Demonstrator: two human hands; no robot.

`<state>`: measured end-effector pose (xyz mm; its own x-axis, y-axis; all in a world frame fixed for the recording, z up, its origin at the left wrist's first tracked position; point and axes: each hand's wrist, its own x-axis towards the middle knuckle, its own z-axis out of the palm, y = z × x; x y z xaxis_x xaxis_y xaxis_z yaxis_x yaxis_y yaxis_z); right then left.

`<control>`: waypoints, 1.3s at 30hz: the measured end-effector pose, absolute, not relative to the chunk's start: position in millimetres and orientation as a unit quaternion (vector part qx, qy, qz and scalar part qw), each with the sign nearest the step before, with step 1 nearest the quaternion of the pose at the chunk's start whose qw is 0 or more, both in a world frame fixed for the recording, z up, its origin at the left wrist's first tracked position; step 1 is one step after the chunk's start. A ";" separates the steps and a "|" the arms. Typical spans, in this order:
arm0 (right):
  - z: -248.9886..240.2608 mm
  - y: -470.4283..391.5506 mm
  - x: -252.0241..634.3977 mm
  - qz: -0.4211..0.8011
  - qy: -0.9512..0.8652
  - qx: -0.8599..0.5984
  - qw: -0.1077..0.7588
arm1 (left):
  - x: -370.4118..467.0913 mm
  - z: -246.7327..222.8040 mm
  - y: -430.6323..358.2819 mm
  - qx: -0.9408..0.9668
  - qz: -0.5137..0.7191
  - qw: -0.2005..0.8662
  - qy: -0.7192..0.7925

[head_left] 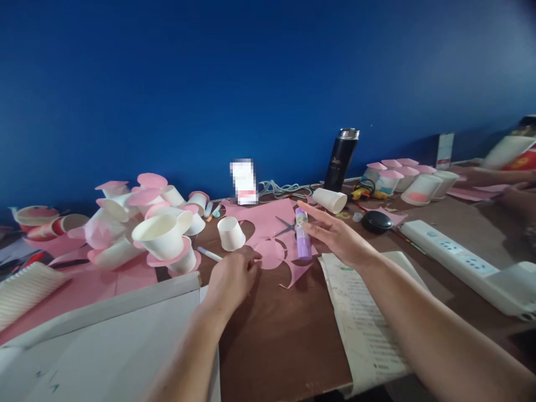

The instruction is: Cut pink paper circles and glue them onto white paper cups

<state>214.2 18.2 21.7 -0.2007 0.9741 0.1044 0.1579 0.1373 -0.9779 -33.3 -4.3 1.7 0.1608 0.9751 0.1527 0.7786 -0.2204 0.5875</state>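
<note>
My left hand [234, 279] is closed, its fingertips at the left edge of a round pink paper disc [272, 254] lying on the table. A purple glue stick [303, 245], standing nearly upright, is held between the thumb and fingers of my right hand [337, 237]. Just left of it lie dark scissors [285, 226] on a pink paper sheet [255, 214]. A pink paper scrap [296, 272] with curved cut edges is near the disc. Beyond my left hand, a white paper cup [230, 233] stands mouth up, with a white pen [209, 254] beside it.
Paper cups with pink discs [144, 198] are heaped left, behind a white box [125, 329]. A dark thermos [341, 159] and a phone [244, 181] stand by the wall. Right are newspaper [364, 312], a power strip [454, 254] and another person's arm [481, 176].
</note>
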 end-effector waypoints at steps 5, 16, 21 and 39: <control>25.4 6.5 197.8 0.546 -0.564 -0.443 0.433 | -29.5 -3.7 -4.2 0.773 0.207 0.190 0.569; 11.3 0.0 170.8 0.491 -0.646 -0.431 0.395 | -19.4 11.5 -8.2 0.663 0.421 0.363 0.502; 12.8 -5.0 165.6 0.490 -0.603 -0.434 0.456 | -15.8 16.7 -12.8 0.685 0.334 0.441 0.474; 11.6 -4.2 162.2 0.511 -0.581 -0.410 0.482 | -2.9 14.9 -23.5 0.723 0.232 0.373 0.533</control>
